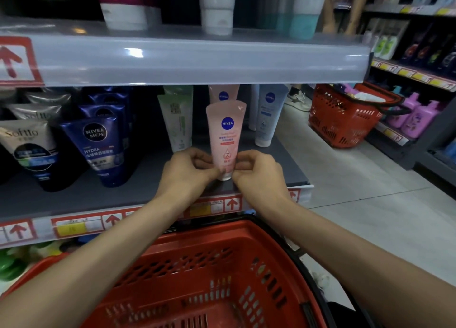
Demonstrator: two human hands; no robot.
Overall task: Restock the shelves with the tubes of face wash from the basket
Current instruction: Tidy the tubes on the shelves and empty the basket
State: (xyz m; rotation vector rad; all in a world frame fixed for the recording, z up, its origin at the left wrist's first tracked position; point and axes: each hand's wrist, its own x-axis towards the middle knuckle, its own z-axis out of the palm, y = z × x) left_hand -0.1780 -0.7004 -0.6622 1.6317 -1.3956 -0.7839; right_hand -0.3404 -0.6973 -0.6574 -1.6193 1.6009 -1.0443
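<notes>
A pink Nivea face wash tube (225,133) stands cap-down near the front of the grey middle shelf (271,160). My left hand (190,172) pinches its lower left side and my right hand (256,172) pinches its lower right side, fingers curled round the cap end. Behind it stands a second pink Nivea tube (223,94), partly hidden. The red basket (222,273) sits below my forearms; no tubes show in the part of it that I can see.
Left on the shelf stand blue Nivea Men tubes (103,150) and Softto tubes (32,152). A green tube (179,120) and a pale blue Nivea tube (267,115) flank the pink ones. The upper shelf's edge (197,59) overhangs. Another red basket (345,115) sits on the aisle floor.
</notes>
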